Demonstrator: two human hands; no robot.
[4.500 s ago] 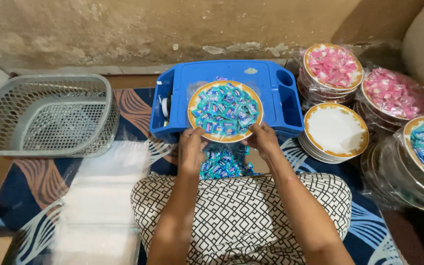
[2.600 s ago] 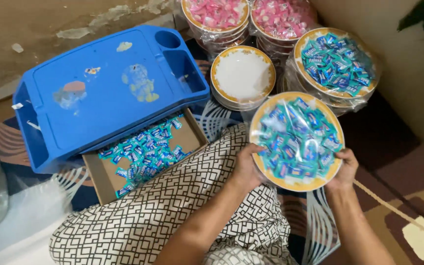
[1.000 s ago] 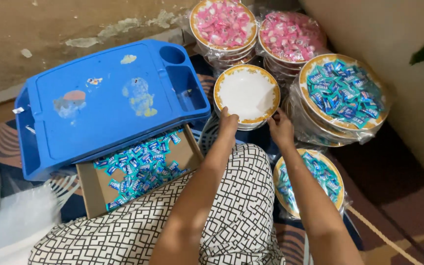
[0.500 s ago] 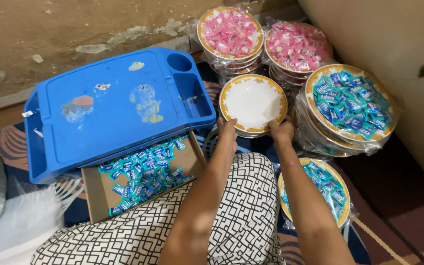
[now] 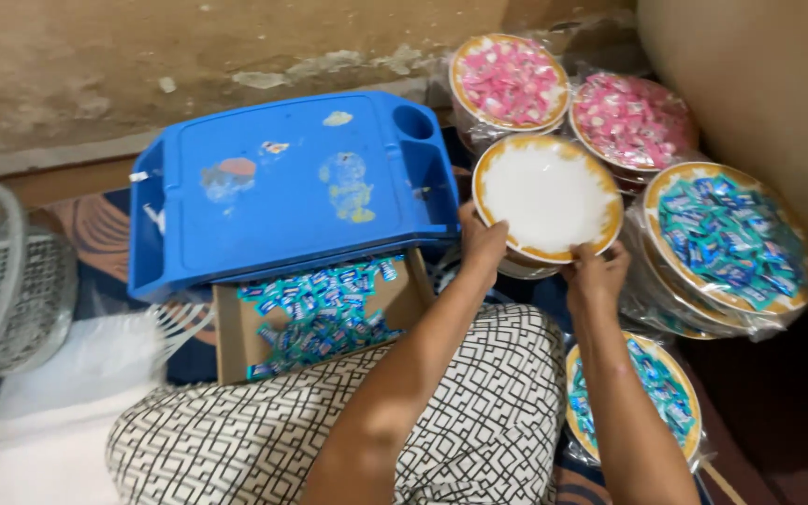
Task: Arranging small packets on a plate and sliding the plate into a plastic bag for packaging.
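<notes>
Head view looks down on both hands at the near rim of an empty white plate with a gold border (image 5: 546,194). The left hand (image 5: 482,241) pinches the rim at its lower left, fingers curled under and thumb on top, so the plate is firmly caught on that side. The right hand (image 5: 596,274) has the lower right edge, fingers closed over it; two hands at opposite points of the edge keep a wide, flat plate level. It sits on top of what seems to be a stack of like plates, though only a sliver of the edge below shows, so that is hard to confirm.

Around it, filled plates wrapped in clear film cluster against the wall: two with pink sweets (image 5: 509,82) and (image 5: 630,122), and one with blue sweets (image 5: 728,236) just to the right, all within arm's reach. Another wrapped blue plate (image 5: 656,402) lies on the floor beside the person's right forearm, apart from the rest.

A blue plastic lap tray (image 5: 292,192) stands bare in front of the knees, and partly under its near edge sits a cardboard box of loose blue sweets (image 5: 320,313), handy to both hands. A grey mesh basket (image 5: 2,271) sits far left, with clear plastic sheets (image 5: 67,393) near it.
</notes>
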